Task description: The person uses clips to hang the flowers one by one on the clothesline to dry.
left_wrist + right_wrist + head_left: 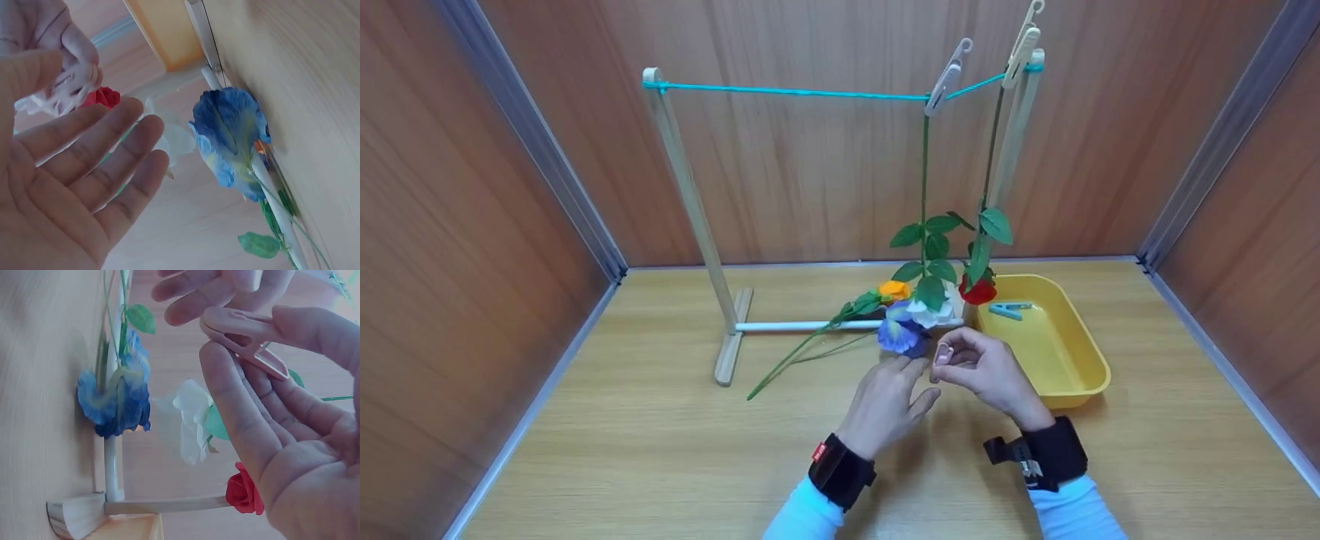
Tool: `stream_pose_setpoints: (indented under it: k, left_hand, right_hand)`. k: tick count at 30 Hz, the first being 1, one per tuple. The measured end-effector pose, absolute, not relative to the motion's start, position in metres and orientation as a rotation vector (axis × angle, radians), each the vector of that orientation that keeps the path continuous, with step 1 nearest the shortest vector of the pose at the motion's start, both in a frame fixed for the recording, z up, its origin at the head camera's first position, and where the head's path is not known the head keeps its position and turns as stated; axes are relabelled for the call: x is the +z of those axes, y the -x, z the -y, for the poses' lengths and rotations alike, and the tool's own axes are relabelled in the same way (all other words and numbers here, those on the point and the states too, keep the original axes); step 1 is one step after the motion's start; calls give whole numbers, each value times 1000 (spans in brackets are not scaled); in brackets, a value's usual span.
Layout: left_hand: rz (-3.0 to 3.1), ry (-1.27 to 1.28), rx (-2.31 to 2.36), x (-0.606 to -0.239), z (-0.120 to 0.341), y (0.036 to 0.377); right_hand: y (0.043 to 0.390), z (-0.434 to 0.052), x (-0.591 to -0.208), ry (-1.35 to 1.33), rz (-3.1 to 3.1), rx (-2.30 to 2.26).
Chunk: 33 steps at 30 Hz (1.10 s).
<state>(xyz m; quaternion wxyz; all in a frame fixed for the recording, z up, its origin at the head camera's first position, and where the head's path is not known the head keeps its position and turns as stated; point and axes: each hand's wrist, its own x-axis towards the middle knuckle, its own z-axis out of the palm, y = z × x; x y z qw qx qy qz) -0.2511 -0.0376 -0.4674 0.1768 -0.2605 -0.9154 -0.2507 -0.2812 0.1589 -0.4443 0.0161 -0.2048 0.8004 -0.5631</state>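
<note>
My right hand (960, 358) pinches a pink clothespin (247, 340) between thumb and fingers, just in front of a blue flower (900, 335) that lies on the table with its long green stem (791, 360). Beside it my left hand (901, 379) is spread, fingers (118, 140) straight, holding nothing. A white flower (934, 311) and a red rose (978, 289) hang head-down from a teal line (787, 92), each held by a peg (949, 76). An orange flower (894, 289) lies behind the blue one.
The wooden drying rack (690, 202) stands across the back of the table. A yellow tray (1091, 360) at the right holds a blue peg (1009, 309). Wooden walls close in on three sides.
</note>
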Motion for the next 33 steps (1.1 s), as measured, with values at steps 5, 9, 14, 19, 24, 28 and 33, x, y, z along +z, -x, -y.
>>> stream_pose_setpoints:
  k: [5, 9, 14, 19, 24, 28, 33]
  left_hand:
    - [2563, 712, -753, -470, 35, 250]
    - [2553, 703, -756, -471, 35, 250]
    - [2546, 735, -740, -472, 36, 251]
    - [2571, 704, -648, -475, 40, 252]
    - [2598, 567, -568, -480, 53, 259]
    - [2571, 481, -482, -489, 67, 269]
    - [2574, 445, -398, -497, 81, 283]
  right_hand:
    - [280, -157, -444, 694, -2437, -1734]
    - [280, -157, -445, 728, -2432, -1713]
    - [281, -158, -446, 749, -2462, -1691]
    - [280, -161, -444, 773, -2473, -1700]
    - [279, -163, -441, 733, -2475, -1706]
    - [279, -165, -440, 724, -2494, -1682]
    - [279, -166, -440, 713, -2505, -1671]
